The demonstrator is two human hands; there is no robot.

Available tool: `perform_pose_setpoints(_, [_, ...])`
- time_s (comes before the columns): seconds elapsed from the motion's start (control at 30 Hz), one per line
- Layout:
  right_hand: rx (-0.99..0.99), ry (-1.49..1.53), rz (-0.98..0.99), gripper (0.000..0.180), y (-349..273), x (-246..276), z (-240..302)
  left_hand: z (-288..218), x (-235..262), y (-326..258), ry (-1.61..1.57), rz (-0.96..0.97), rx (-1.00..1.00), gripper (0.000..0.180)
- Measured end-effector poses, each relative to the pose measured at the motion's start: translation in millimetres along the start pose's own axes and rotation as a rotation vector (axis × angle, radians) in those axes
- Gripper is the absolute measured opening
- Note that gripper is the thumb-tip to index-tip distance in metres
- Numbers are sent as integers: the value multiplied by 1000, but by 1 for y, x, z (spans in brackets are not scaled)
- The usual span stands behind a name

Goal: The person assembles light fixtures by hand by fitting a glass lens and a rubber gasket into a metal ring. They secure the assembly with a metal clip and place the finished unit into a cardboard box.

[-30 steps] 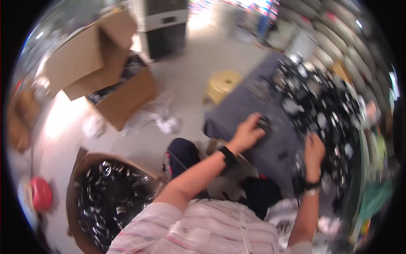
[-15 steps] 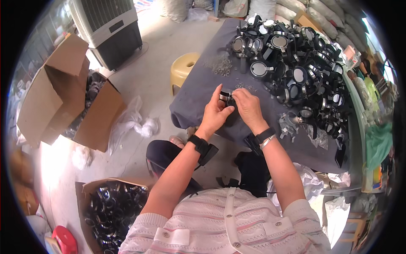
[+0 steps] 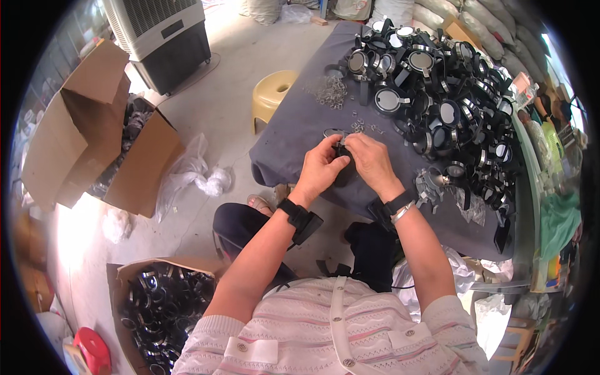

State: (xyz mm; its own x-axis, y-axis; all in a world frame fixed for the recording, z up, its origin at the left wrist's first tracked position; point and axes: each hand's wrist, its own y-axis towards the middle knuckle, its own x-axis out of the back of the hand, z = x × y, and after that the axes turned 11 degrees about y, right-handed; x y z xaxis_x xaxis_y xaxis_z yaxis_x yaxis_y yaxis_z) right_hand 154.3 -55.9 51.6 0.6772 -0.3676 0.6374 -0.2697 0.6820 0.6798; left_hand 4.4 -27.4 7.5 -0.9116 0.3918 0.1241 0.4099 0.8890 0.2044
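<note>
Above the near edge of the grey-covered table point(image 3: 275, 147), both my hands meet over a small black piece with a round silver rim point(image 3: 333, 132). My left hand point(image 3: 319, 167) grips it between thumb and fingers. Pressed close on its right side, my right hand point(image 3: 373, 161) has its fingertips pinched at the same piece; whether they also hold a small part is hidden. Just beyond my fingers lie loose small metal loops point(image 3: 361, 125), with a larger heap of metal loops point(image 3: 331, 92) farther back.
A big pile of black-and-silver round pieces with straps point(image 3: 431, 94) covers the table's right side. Grey plastic parts point(image 3: 428, 185) lie right of my hand. On the left are a yellow stool point(image 3: 272, 94), an open carton point(image 3: 140, 178), an air cooler point(image 3: 165, 44) and another filled box point(image 3: 165, 312).
My left forefinger, raised before, has bent down onto the piece, and my fingers have drawn closer together. The silver-rimmed piece has tilted and is now more covered by my hands.
</note>
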Motion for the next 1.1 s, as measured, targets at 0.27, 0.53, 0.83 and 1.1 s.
perform_pose_setpoints(0.27, [-1, 30, 137, 4, 8, 9, 3, 2, -1, -2, 43, -74, 9, 34])
perform_pose_setpoints(0.53, [-653, 177, 104, 21, 52, 13, -83, -2, -9, 9, 123, -199, 44, 19])
perform_pose_setpoints(0.83, [-606, -369, 247, 21, 67, -25, -117, 0, -14, -3, 113, -305, -153, 17])
perform_pose_setpoints(1.1, [-424, -153, 17, 8, 57, -9, -122, 7, -15, 1, 131, -298, -197, 18])
